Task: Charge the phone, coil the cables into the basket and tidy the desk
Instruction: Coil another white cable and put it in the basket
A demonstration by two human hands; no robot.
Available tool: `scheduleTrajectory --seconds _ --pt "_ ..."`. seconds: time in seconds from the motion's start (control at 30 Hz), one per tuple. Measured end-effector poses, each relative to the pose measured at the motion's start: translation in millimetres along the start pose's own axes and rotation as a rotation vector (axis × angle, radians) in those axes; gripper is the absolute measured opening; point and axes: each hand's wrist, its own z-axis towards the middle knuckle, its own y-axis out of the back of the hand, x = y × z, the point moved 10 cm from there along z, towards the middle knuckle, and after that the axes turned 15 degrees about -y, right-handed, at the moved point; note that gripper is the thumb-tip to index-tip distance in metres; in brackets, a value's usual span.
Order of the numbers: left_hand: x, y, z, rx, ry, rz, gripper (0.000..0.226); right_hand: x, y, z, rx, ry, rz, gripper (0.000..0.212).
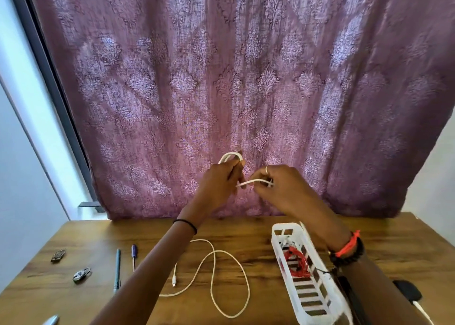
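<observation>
Both hands are raised above the desk in front of the curtain, working one white cable (251, 182). My left hand (219, 184) grips a looped bundle of it, a loop sticking out above the fist. My right hand (283, 187) pinches the cable's free length, which spans between the two hands. A second white cable (214, 273) lies loose on the wooden desk (234, 231) in open loops, its plug end near the middle. The white slotted basket (305, 297) stands at the right under my right forearm, with a red cable (299, 260) inside. The phone cannot be made out for sure.
Two pens (117, 268) lie at the left of the desk, with two small metal items (81, 274) further left. A dark object (407, 291) with a white cable plugged in sits at the right edge. A purple curtain (246, 78) hangs behind the desk.
</observation>
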Motion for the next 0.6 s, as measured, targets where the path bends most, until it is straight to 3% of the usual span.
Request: scheduleTrajectory --seconds 0.13,0.3,0.43,0.6 --pt "-12 -15 -2 -0.023 0.058 -0.445 0.024 -8 30 6 -0.067 0.078 0.097 0.012" --pt "-35 -34 -1 0.098 0.038 -0.679 0.027 -23 57 8 -0.134 0.133 0.297 0.012" --pt "-43 -51 -1 0.087 0.096 -1.058 0.031 -36 64 14 -0.101 0.147 0.569 0.02" --pt "-49 -68 -8 0.115 0.133 -1.261 0.037 -56 48 26 -0.039 0.1 0.726 0.017"
